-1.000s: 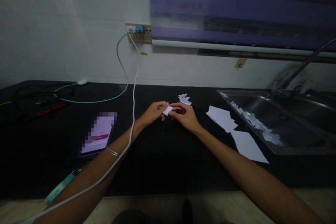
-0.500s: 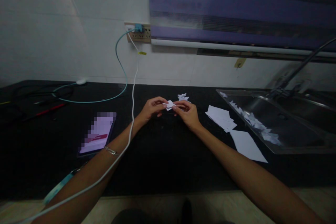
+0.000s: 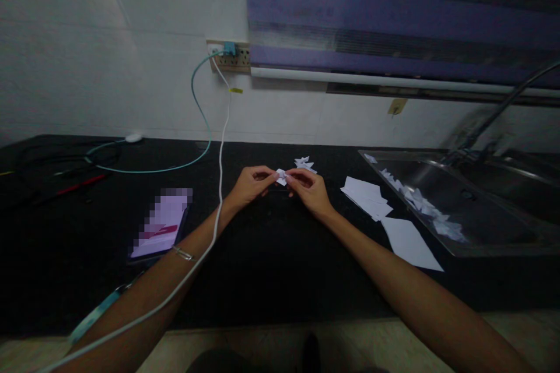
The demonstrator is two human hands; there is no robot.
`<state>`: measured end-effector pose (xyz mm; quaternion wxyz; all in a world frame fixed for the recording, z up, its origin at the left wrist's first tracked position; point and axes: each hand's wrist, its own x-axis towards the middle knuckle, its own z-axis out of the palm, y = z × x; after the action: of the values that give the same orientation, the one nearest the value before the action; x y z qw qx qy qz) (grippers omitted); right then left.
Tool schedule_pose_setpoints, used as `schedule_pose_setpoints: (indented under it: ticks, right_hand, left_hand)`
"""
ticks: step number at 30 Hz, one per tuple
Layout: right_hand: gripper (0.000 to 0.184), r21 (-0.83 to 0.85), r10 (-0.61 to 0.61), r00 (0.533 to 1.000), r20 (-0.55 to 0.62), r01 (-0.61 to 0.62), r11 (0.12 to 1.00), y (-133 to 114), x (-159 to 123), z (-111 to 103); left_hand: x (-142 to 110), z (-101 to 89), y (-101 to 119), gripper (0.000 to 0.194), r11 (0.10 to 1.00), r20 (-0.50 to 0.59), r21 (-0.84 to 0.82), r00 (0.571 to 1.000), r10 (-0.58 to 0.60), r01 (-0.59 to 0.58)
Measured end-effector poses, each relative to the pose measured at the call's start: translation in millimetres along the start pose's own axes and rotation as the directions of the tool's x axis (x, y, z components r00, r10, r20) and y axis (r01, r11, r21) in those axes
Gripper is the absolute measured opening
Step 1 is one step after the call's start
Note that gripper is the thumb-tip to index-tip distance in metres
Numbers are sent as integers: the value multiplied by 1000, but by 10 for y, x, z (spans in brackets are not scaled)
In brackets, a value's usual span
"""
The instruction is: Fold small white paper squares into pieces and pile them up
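Paper (image 3: 281, 177), folded small and white, is held near the middle of the frame, over the dark counter (image 3: 280, 280). We have our left hand (image 3: 251, 184) pinching its left side between thumb and fingers, and our right hand (image 3: 311, 189) gripping its right side the same way, so both hands are closed on the one piece. We take the step in hand to be folding or shaping it; the exact crease is too small for us to make out. Our next move, we judge, calls for both thumbs working together, pressing lightly so the edges line up. Just beyond our right hand lies a cluster of folded pieces (image 3: 305, 164); right of centre are flat sheets (image 3: 365, 195), and more folded bits (image 3: 420, 202) line the left edge of the sink (image 3: 494, 213).
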<state>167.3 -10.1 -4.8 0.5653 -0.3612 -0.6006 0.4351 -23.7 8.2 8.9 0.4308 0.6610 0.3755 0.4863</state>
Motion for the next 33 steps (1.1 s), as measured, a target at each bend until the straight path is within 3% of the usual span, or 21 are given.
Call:
schedule_pose_setpoints:
  ticks: [5,23,29,33]
  right_hand:
    - [34,-25,-18,1000,-18,17,1000,27,28,-9]
    - [28,-312,-118,990,71,135,941,64,-23,-47]
    - [28,-185,-86,996,20,88,979,73,-2,-25]
    - [25,-79,-78,997,-27,76,994,45,18,-32]
  left_hand:
    - [4,6,-4,32,998,33,7,997,68,-68]
    - [-39,-17,92,26,993,86,-99,995,-49,58]
    - [-2,-4,54,27,999,-3,-37,1000,-27,27]
    - [17,-26,1,20,999,16,29,999,45,-45]
